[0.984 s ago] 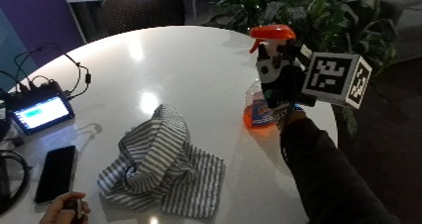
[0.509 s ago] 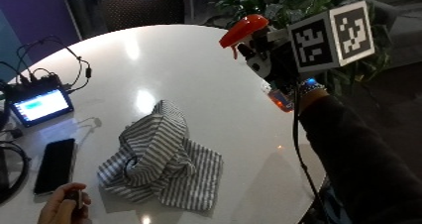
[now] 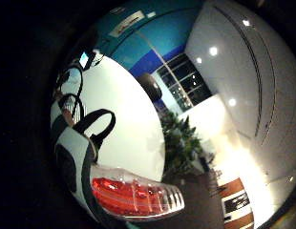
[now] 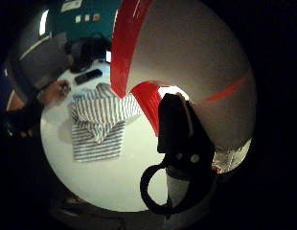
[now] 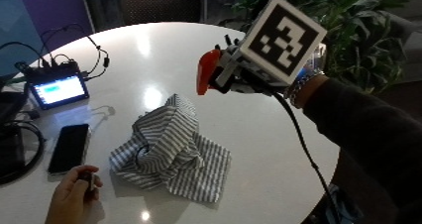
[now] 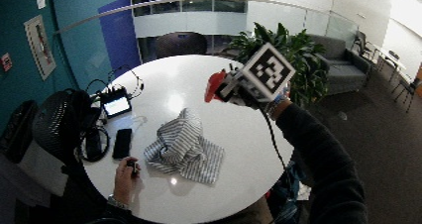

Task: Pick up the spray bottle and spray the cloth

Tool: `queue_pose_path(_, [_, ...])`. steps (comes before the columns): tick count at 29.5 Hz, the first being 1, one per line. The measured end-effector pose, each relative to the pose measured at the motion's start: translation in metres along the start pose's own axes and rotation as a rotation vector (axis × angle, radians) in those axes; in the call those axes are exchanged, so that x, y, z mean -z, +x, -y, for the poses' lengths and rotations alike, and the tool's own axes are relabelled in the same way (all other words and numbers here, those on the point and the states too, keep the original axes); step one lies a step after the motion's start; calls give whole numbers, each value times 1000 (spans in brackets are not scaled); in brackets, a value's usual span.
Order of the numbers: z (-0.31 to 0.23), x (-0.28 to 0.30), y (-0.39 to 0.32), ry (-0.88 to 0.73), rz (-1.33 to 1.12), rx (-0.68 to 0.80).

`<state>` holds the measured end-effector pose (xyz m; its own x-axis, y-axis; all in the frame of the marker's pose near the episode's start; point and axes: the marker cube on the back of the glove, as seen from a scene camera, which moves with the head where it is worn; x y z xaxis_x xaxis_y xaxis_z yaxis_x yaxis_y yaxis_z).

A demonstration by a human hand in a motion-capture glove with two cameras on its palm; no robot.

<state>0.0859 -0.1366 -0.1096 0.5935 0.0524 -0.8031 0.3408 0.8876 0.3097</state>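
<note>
Nearest the camera, the bare left hand [image 5: 73,196] rests on the white round table [image 5: 264,135] at its near edge, fingers curled round a small dark object [image 5: 85,176] that is too small to identify. Just beyond it lies the striped cloth [image 5: 171,149], grey and white, bunched into a peak in the middle with one corner spread flat toward the near edge. It sits alone on the tabletop, touched by neither hand.

Up above and off to the far side of the cloth, the gloved right hand [image 5: 247,80] hangs in the air, clear of the table. It grips the spray bottle [image 5: 208,73], fingers wrapped round the neck, and the red spray head pokes out of the hand toward the cloth side. The bottle's body is mostly hidden behind the hand in the outside view. From the thumb-side palm view the red trigger parts fill the frame right against the palm, and the cloth [image 4: 100,120] lies well below on the table.

To the side of the cloth, a black phone [image 5: 68,147] lies flat. Farther back, a small screen device [image 5: 58,89] glows, with black cables [image 5: 73,45] looping behind it. At the far rim stands a dark chair [image 5: 161,3], and leafy plants [image 5: 356,30] rise past the table's edge.
</note>
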Motion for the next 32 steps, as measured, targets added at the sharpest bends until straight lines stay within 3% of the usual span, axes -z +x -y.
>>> queue_pose_path(7, [28,4,-52,52,-47,228])
queue_pose_path(13, [3,-10,-90,-97,-64,373])
queue_pose_path(19, [-13,-18,-115,-139,-82,430])
queue_pose_path(27, [-13,-15,-109,-123,-97,403])
queue_pose_path(32, [0,-1,-88,-71,-33,269])
